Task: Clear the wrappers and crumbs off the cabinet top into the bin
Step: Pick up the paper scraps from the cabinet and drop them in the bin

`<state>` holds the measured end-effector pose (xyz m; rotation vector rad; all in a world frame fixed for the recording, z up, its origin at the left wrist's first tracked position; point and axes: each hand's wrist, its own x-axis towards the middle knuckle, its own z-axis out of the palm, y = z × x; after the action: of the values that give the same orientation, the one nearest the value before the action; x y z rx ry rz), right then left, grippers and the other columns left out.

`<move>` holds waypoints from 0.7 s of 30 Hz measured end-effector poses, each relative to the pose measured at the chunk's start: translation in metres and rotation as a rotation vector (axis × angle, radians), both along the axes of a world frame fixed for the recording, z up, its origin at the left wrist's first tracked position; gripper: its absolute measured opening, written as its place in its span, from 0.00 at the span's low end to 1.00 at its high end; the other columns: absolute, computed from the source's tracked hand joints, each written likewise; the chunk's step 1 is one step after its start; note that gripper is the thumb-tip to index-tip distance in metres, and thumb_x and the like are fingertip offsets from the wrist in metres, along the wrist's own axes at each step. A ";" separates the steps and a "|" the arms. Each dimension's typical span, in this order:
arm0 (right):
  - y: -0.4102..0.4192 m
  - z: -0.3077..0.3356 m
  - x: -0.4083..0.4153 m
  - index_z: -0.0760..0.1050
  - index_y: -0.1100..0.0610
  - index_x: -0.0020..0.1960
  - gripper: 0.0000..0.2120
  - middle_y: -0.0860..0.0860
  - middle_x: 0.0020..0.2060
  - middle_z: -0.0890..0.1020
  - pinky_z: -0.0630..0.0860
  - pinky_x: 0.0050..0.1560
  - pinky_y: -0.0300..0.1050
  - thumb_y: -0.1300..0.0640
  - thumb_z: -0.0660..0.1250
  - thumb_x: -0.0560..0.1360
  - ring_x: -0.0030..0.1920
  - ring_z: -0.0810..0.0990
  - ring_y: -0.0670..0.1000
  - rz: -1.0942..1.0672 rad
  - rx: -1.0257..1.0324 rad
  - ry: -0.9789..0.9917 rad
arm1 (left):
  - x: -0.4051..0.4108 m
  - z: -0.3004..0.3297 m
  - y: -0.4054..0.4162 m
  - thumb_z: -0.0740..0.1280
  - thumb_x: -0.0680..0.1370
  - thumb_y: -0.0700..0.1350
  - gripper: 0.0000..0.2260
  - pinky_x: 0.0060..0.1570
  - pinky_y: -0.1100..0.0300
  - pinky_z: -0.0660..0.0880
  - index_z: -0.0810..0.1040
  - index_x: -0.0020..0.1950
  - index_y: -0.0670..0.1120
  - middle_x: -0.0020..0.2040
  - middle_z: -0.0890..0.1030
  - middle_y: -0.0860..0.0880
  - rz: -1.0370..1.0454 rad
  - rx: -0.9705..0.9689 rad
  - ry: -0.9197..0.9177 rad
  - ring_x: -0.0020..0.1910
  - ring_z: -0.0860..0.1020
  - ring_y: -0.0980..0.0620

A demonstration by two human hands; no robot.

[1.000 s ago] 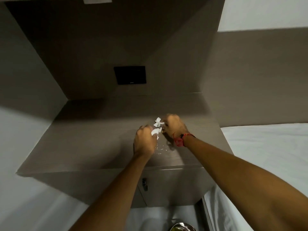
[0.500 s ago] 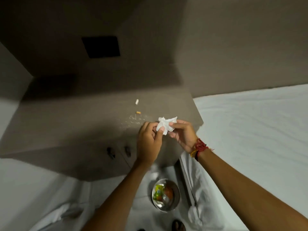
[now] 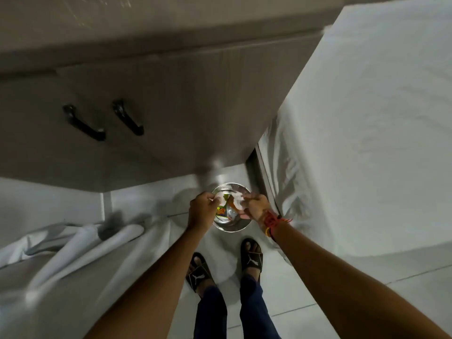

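Note:
A round steel bin (image 3: 232,228) stands on the floor below the cabinet's corner, with colourful wrappers (image 3: 221,212) inside. Both hands hover over its mouth. My left hand (image 3: 201,211) pinches a bit of white tissue at its fingertips. My right hand (image 3: 255,207), with a red thread at the wrist, holds the crumpled white tissue (image 3: 237,200) over the bin. The cabinet top (image 3: 146,18) shows only as a blurred strip at the top edge; its crumbs cannot be made out.
The cabinet front (image 3: 171,106) carries two black handles (image 3: 84,123). A bed with a white sheet (image 3: 367,118) fills the right side. White cloth (image 3: 73,243) hangs at the lower left. My feet in black sandals (image 3: 252,253) stand on the white tiled floor just behind the bin.
My view has swung down from the cabinet top to the floor. Both hands have carried the white tissue from the cabinet's edge down over the bin.

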<state>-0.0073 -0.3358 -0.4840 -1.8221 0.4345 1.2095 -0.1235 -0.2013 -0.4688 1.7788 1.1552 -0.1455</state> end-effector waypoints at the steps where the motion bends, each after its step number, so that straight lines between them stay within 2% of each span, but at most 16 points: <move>1: -0.009 -0.023 -0.003 0.75 0.59 0.63 0.13 0.58 0.54 0.77 0.82 0.45 0.46 0.70 0.59 0.81 0.47 0.82 0.61 -0.039 -0.004 0.051 | -0.004 -0.022 -0.005 0.69 0.78 0.49 0.12 0.51 0.51 0.79 0.83 0.55 0.43 0.50 0.86 0.40 -0.061 -0.006 0.041 0.52 0.83 0.39; 3: -0.032 -0.058 -0.008 0.70 0.58 0.66 0.15 0.54 0.57 0.72 0.77 0.47 0.43 0.69 0.54 0.84 0.54 0.77 0.60 -0.009 -0.064 0.080 | -0.013 -0.052 -0.014 0.67 0.79 0.49 0.15 0.53 0.53 0.77 0.80 0.63 0.45 0.56 0.85 0.40 -0.149 0.003 0.088 0.56 0.81 0.39; 5: -0.041 -0.063 -0.011 0.71 0.59 0.69 0.17 0.53 0.56 0.73 0.76 0.41 0.39 0.69 0.55 0.83 0.58 0.78 0.56 0.141 -0.120 0.015 | -0.022 -0.063 -0.019 0.67 0.79 0.46 0.14 0.51 0.54 0.76 0.78 0.64 0.43 0.56 0.85 0.40 -0.127 0.024 0.087 0.56 0.82 0.39; 7: -0.033 -0.040 -0.016 0.75 0.60 0.66 0.15 0.54 0.55 0.79 0.80 0.42 0.39 0.64 0.61 0.81 0.58 0.81 0.58 0.334 -0.212 -0.234 | -0.030 -0.053 -0.019 0.66 0.79 0.43 0.12 0.48 0.57 0.74 0.78 0.61 0.42 0.53 0.86 0.40 -0.048 0.052 0.048 0.54 0.83 0.40; 9: -0.019 -0.002 -0.015 0.80 0.61 0.59 0.11 0.57 0.52 0.84 0.81 0.47 0.44 0.59 0.65 0.79 0.51 0.84 0.58 0.544 -0.234 -0.506 | -0.031 -0.025 -0.013 0.66 0.80 0.42 0.12 0.45 0.63 0.72 0.78 0.63 0.42 0.52 0.86 0.41 0.031 0.089 -0.038 0.52 0.83 0.43; 11: 0.001 0.041 -0.009 0.81 0.59 0.54 0.09 0.57 0.48 0.86 0.83 0.48 0.47 0.61 0.65 0.77 0.47 0.85 0.56 0.622 -0.154 -0.647 | -0.022 0.012 -0.005 0.66 0.81 0.41 0.13 0.45 0.68 0.73 0.78 0.64 0.41 0.52 0.86 0.42 0.074 0.162 -0.160 0.50 0.83 0.47; 12: 0.010 0.064 -0.003 0.82 0.59 0.51 0.08 0.56 0.46 0.86 0.83 0.48 0.49 0.64 0.64 0.76 0.46 0.84 0.56 0.628 -0.082 -0.724 | -0.015 0.034 0.002 0.65 0.81 0.40 0.12 0.46 0.67 0.75 0.79 0.64 0.41 0.53 0.86 0.42 0.091 0.207 -0.230 0.50 0.83 0.47; 15: 0.050 0.139 0.018 0.82 0.59 0.47 0.09 0.54 0.43 0.86 0.82 0.45 0.52 0.67 0.65 0.73 0.43 0.84 0.55 0.604 0.104 -0.948 | 0.018 0.110 0.027 0.64 0.82 0.40 0.11 0.53 0.49 0.80 0.79 0.63 0.42 0.54 0.85 0.43 0.125 0.298 -0.462 0.51 0.84 0.43; 16: 0.066 0.168 0.026 0.82 0.60 0.48 0.08 0.54 0.42 0.86 0.81 0.45 0.52 0.67 0.66 0.72 0.42 0.83 0.54 0.603 0.160 -1.031 | 0.029 0.140 0.038 0.63 0.83 0.41 0.10 0.53 0.47 0.81 0.79 0.63 0.43 0.54 0.84 0.43 0.133 0.311 -0.548 0.51 0.83 0.43; 18: 0.095 0.224 0.039 0.82 0.60 0.47 0.07 0.54 0.41 0.85 0.81 0.43 0.52 0.68 0.68 0.72 0.40 0.83 0.54 0.590 0.277 -1.191 | 0.049 0.199 0.058 0.63 0.83 0.44 0.10 0.52 0.50 0.81 0.78 0.63 0.45 0.53 0.83 0.44 0.156 0.353 -0.701 0.49 0.83 0.46; 21: 0.139 0.303 0.056 0.80 0.61 0.43 0.04 0.54 0.36 0.82 0.78 0.38 0.49 0.68 0.68 0.72 0.35 0.79 0.53 0.518 0.463 -1.406 | 0.074 0.278 0.099 0.63 0.83 0.45 0.08 0.47 0.66 0.77 0.78 0.61 0.49 0.50 0.83 0.48 0.186 0.557 -0.860 0.45 0.81 0.57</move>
<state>0.0483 -0.1964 -0.1807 -1.9109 -1.0512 0.0477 -0.0493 -0.1024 -0.1906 1.8634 0.7319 1.0437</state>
